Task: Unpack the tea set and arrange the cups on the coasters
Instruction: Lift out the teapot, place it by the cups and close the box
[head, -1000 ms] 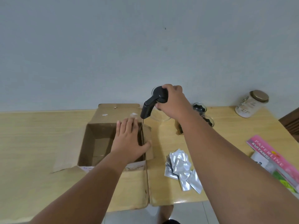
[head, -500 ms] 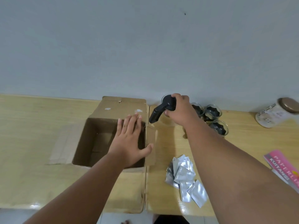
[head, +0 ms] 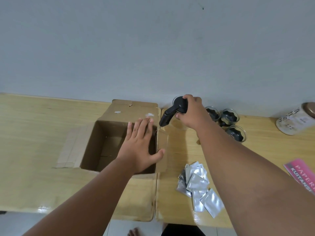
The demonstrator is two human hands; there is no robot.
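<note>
Teapot [head: 177, 109] of clear glass with a black lid and handle sits at about 12 o'clock from the open cardboard box [head: 119, 142], just beyond its right flap and close to the wall. The right hand [head: 190, 113] is clamped over the lid, fingers curled tight around the black top, with the handle jutting toward 7 o'clock. Whether the glass base is already resting on the table [head: 34, 133] or hangs just above it cannot be told; the hand covers that part.

The left hand [head: 141, 145] lies flat over the box's right rim, fingers spread wide and holding nothing, thumb hooked on the flap.

Risks, as I judge them:
- Grip is on the lid only. If the lid is loose, the glass body could drop away and crack on the wood.
- 3 glass cups [head: 225, 120] with dark pieces inside stand at 3 o'clock of the teapot, near the right wrist. A careless pull back of that forearm could sweep them over.
- The handle points at the box flap; a turn could knock it.
- Silver sachets [head: 197, 183] lie at 6 o'clock under the forearm and could be dragged off the near edge.
- A jar [head: 296, 118] stands well apart at 3 o'clock, out of harm.

No coasters can be made out for certain.
</note>
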